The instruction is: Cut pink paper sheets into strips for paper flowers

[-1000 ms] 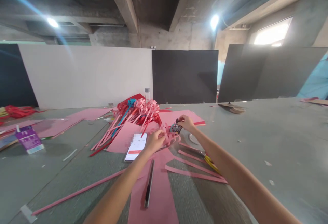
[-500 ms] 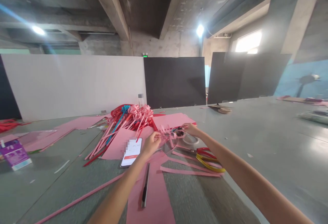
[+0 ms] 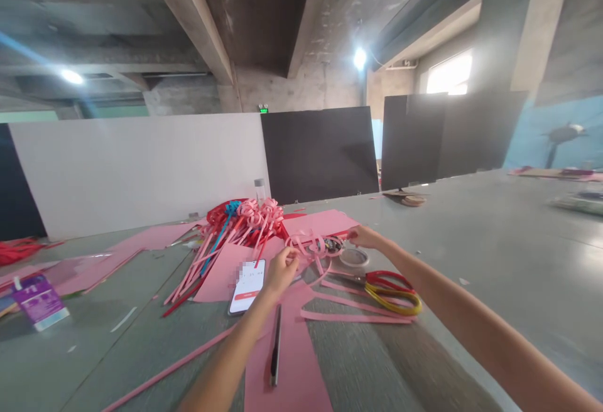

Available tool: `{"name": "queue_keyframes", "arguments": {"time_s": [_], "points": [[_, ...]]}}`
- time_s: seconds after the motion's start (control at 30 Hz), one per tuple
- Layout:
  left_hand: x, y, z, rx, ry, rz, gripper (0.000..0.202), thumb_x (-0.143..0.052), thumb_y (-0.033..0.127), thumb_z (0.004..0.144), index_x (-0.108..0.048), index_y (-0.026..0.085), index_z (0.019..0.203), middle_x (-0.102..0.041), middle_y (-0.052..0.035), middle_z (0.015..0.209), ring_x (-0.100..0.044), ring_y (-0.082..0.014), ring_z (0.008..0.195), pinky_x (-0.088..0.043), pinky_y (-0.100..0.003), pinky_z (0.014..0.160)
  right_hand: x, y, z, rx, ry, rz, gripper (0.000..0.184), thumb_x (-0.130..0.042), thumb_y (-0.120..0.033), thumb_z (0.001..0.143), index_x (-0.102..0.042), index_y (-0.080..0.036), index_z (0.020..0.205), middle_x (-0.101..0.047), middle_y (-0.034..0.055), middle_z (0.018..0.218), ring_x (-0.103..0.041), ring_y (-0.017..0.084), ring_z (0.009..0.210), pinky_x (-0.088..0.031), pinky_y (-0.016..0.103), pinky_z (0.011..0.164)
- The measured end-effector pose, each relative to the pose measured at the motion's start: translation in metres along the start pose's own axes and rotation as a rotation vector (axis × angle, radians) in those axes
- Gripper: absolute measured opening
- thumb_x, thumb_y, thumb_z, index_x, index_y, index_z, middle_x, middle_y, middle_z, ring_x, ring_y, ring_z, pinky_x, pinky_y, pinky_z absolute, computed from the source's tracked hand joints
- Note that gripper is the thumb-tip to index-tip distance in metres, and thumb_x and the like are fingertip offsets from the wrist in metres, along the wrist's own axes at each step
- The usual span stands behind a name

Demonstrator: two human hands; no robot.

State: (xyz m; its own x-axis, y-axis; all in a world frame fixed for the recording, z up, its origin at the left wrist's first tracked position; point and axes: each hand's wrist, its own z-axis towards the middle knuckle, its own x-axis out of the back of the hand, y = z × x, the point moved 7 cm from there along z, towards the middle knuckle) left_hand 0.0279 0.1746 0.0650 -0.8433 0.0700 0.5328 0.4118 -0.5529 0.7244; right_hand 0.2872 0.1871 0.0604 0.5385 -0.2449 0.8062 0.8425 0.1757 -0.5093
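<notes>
Curled pink paper strips [image 3: 316,245] form loops between my two hands. My left hand [image 3: 284,267] is closed at the left side of the loops, fingertips pinched on the paper. At their right end my right hand [image 3: 365,237] is closed too, its fingertips together; what they pinch is too small to make out. Small dark items [image 3: 334,245] lie behind the loops. Just below my right hand is a white tape roll [image 3: 354,257]. Scissors with red and yellow handles [image 3: 393,292] lie on cut pink strips [image 3: 353,316]. A phone [image 3: 247,287] rests beside my left wrist.
Several finished pink, red and blue paper-strip flowers on stems [image 3: 249,214] are heaped at the back. A slim black pen or cutter [image 3: 276,349] lies on a pink sheet [image 3: 301,368]. One long pink stick [image 3: 174,368] and a purple carton [image 3: 41,302] are at left.
The view has shifted slightly, so the table items appear a little lower and further right. My hands are a bit further apart, and the pink loops look more spread out between them.
</notes>
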Motion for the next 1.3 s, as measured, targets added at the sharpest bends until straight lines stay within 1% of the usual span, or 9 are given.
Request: {"name": "queue_keyframes", "arguments": {"time_s": [0.1, 0.3, 0.37, 0.47, 0.6, 0.73, 0.87, 1.13, 1.3], "points": [[-0.004, -0.003, -0.001, 0.005, -0.031, 0.005, 0.016, -0.044, 0.017, 0.075, -0.058, 0.016, 0.083, -0.065, -0.0034, 0.080, -0.062, -0.0142, 0.062, -0.048, -0.024, 0.061, 0.006, -0.002, -0.028, 0.023, -0.063, -0.089, 0.023, -0.053, -0.027, 0.083, -0.065, -0.008, 0.080, -0.064, 0.0058, 0.073, -0.056, 0.013, 0.069, -0.042, 0.023, 0.063], [-0.008, 0.006, -0.007, -0.030, -0.104, 0.023, 0.017, -0.046, 0.022, 0.076, -0.060, 0.017, 0.084, -0.065, -0.0024, 0.077, -0.062, -0.0155, 0.064, -0.047, -0.025, 0.060, -0.004, -0.013, -0.062, 0.052, -0.165, -0.185, 0.013, -0.059, -0.026, 0.073, -0.069, -0.017, 0.076, -0.068, 0.0002, 0.074, -0.058, 0.013, 0.070, -0.039, 0.021, 0.065], [-0.007, 0.012, -0.013, -0.043, -0.122, 0.041, 0.017, -0.046, 0.024, 0.076, -0.060, 0.017, 0.083, -0.066, -0.0026, 0.076, -0.062, -0.0164, 0.064, -0.047, -0.027, 0.062, -0.004, -0.013, -0.063, 0.010, -0.117, -0.234, 0.007, -0.062, -0.020, 0.069, -0.068, -0.019, 0.072, -0.068, 0.0012, 0.077, -0.059, 0.018, 0.077, -0.040, 0.025, 0.071], [-0.003, 0.019, -0.029, -0.052, -0.158, 0.065, 0.017, -0.046, 0.024, 0.077, -0.061, 0.017, 0.081, -0.066, -0.0028, 0.075, -0.062, -0.0172, 0.065, -0.048, -0.028, 0.063, 0.004, -0.017, -0.065, -0.056, 0.016, -0.279, 0.012, -0.053, -0.017, 0.076, -0.065, -0.018, 0.076, -0.068, 0.0059, 0.086, -0.059, 0.022, 0.087, -0.039, 0.032, 0.077], [0.007, 0.032, -0.059, -0.109, -0.125, 0.109, 0.018, -0.045, 0.021, 0.079, -0.060, 0.018, 0.090, -0.066, -0.0043, 0.088, -0.062, -0.0180, 0.079, -0.049, -0.028, 0.068, 0.011, -0.042, -0.090, -0.046, 0.127, -0.233, 0.019, -0.040, -0.023, 0.087, -0.057, -0.018, 0.093, -0.067, 0.0060, 0.089, -0.060, 0.018, 0.080, -0.040, 0.029, 0.072], [0.027, 0.062, -0.102, -0.288, 0.089, 0.145, 0.023, -0.042, 0.020, 0.085, -0.052, 0.020, 0.106, -0.056, -0.0077, 0.111, -0.054, -0.0197, 0.105, -0.048, -0.033, 0.083, -0.001, -0.095, -0.141, 0.197, 0.160, 0.002, 0.012, -0.041, -0.026, 0.089, -0.051, -0.019, 0.089, -0.065, 0.0035, 0.084, -0.059, 0.016, 0.074, -0.042, 0.027, 0.065], [0.029, 0.084, -0.141, -0.370, 0.064, 0.205, 0.032, -0.048, 0.018, 0.085, -0.046, 0.024, 0.116, -0.046, -0.0072, 0.129, -0.041, -0.0212, 0.123, -0.036, -0.038, 0.101, -0.019, -0.141, -0.193, 0.407, 0.139, 0.131, 0.008, -0.043, -0.025, 0.089, -0.048, -0.019, 0.086, -0.062, 0.0036, 0.081, -0.056, 0.015, 0.075, -0.044, 0.028, 0.066], [0.012, 0.067, -0.170, -0.140, -0.195, -0.079, 0.061, -0.063, 0.027, 0.078, -0.034, 0.031, 0.131, -0.046, -0.0045, 0.133, -0.045, -0.0213, 0.120, -0.039, -0.036, 0.099, -0.042, -0.172, -0.230, 0.681, -0.069, 0.227, 0.014, -0.040, -0.007, 0.086, -0.047, -0.018, 0.093, -0.060, 0.0026, 0.079, -0.052, 0.014, 0.075, -0.042, 0.031, 0.076], [0.011, 0.071, -0.173, -0.074, -0.154, -0.356, 0.047, -0.064, 0.024, 0.078, -0.045, 0.030, 0.121, -0.054, -0.0030, 0.122, -0.051, -0.0183, 0.112, -0.044, -0.030, 0.094, -0.046, -0.181, -0.240, 0.855, -0.086, 0.090, 0.028, -0.030, -0.009, 0.090, -0.047, -0.016, 0.112, -0.064, 0.0040, 0.083, -0.053, 0.013, 0.070, -0.038, 0.034, 0.077]]}}
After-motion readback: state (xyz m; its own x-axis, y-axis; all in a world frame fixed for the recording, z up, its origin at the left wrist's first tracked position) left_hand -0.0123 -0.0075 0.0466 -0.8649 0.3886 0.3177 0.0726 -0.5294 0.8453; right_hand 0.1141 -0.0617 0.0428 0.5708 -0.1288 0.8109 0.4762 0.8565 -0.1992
